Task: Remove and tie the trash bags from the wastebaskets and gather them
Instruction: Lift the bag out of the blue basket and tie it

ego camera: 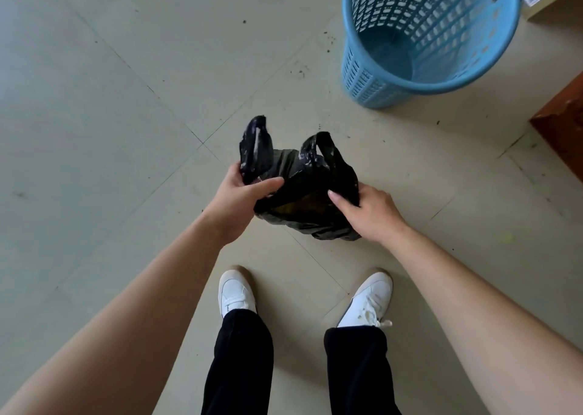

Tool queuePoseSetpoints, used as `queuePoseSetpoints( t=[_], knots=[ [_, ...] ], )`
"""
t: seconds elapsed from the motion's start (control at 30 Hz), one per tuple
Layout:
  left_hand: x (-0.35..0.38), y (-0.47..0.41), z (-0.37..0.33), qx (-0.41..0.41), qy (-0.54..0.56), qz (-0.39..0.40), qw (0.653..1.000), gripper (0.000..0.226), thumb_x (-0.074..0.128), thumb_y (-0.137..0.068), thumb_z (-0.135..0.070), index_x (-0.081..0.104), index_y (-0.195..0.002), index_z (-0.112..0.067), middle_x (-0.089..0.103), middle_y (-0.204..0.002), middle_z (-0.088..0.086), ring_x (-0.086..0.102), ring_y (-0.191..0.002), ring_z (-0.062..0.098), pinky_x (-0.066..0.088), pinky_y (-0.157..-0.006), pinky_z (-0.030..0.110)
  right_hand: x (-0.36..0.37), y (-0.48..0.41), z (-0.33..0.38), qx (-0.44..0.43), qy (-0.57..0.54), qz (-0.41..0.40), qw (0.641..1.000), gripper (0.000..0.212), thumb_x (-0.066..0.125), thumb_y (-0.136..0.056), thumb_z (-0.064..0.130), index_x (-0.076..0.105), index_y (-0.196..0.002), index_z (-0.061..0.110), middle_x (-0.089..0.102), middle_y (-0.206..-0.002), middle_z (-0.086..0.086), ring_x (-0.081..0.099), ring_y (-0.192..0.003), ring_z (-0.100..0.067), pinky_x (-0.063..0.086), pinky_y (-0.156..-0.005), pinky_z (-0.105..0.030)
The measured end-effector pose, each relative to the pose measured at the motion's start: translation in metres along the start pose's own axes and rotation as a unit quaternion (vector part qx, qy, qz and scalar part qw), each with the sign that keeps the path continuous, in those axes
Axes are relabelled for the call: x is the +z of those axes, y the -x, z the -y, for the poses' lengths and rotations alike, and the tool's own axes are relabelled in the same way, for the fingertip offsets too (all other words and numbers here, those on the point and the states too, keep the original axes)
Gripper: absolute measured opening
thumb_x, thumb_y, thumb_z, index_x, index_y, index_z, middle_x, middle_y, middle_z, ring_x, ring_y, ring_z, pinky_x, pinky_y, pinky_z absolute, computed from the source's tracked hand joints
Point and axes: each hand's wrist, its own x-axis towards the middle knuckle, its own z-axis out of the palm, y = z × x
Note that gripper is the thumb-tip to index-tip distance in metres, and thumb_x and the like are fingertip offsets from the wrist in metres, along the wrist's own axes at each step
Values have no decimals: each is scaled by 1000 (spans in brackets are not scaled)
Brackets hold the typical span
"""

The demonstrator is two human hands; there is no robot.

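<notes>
L hand [239, 193] grips the left side of the trash bag [306, 190] just below one handle loop [255, 143], thumb laid across the front of the plastic, fingers tucked behind it. R hand [369, 212] grips the bag's right edge, thumb pointing inward along the rim, other fingers curled out of sight into the folds. Both forearms are bare and reach fwd and down, wrists angled in toward each other w/ the bag between them. Bag is thin black plastic, glossy and crinkled, vest-type w/ two loops standing upright; the second loop [318, 149] sits above the R hand. Mouth is part open, something yellowish-brown showing inside. Bag sits low in front of the person's feet; can't tell if its bottom touches the floor [94, 115]. Floor is pale grey-green square tile w/ thin dark joints and scattered dark specks. Below the hands: two white lace-up shoes [235, 291] and black trouser legs [239, 361]. Up and to the right, well apart from the bag, a blue plastic wastebasket [359, 80] stands unlined, round, tapered, walls perforated in a grid of small slots, solid bottom. At the right edge, a corner of reddish-brown wood furniture [561, 111]; top right, a cardboard box [542, 1] w/ a white label.
</notes>
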Motion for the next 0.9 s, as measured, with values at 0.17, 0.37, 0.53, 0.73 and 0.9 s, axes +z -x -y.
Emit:
queuePoseSetpoints(
  t=[0.17,0.37,0.53,0.73,0.9],
  knots=[
    [5,7,-2,-7,-95,-79,992,23,50,-104,-22,66,-92,-11,35,-46,-13,34,-40,6,36,-50,18,-3,-7,14,-67,15,-77,995,28,46,-100,38,58,-117,20,51,-127,-9,53,-117,-35,38,-104,-40],
    [11,13,7,-10,-15,-82,996,37,42,-106,-31,61,-90,-4,45,-50,3,51,-50,20,48,-70,31,-7,-1,52,-126,-217,-178,952,24,47,-97,20,62,-110,8,68,-101,-15,63,-98,-32,50,-85,-42],
    [8,13,11,-20,235,-131,963,20,52,-98,-3,51,-80,-12,39,-48,-5,33,-38,8,42,-49,22,3,8,32,-57,73,86,992,28,41,-96,36,60,-110,21,67,-117,-18,57,-114,-40,46,-95,-40],
    [-21,16,19,-53,-36,116,991,32,70,-78,7,54,-101,-7,48,-62,-1,48,-58,16,45,-65,31,-1,14,12,-55,150,100,982,27,36,-99,41,49,-83,23,67,-112,-19,56,-108,-38,39,-90,-36],
    [-4,24,13,-23,-197,216,956,14,80,-80,-26,66,-80,-25,55,-64,-7,48,-57,11,37,-56,29,11,11,28,-180,238,96,950,26,35,-101,42,49,-97,19,70,-101,-11,61,-103,-33,36,-98,-38]
  ],
)
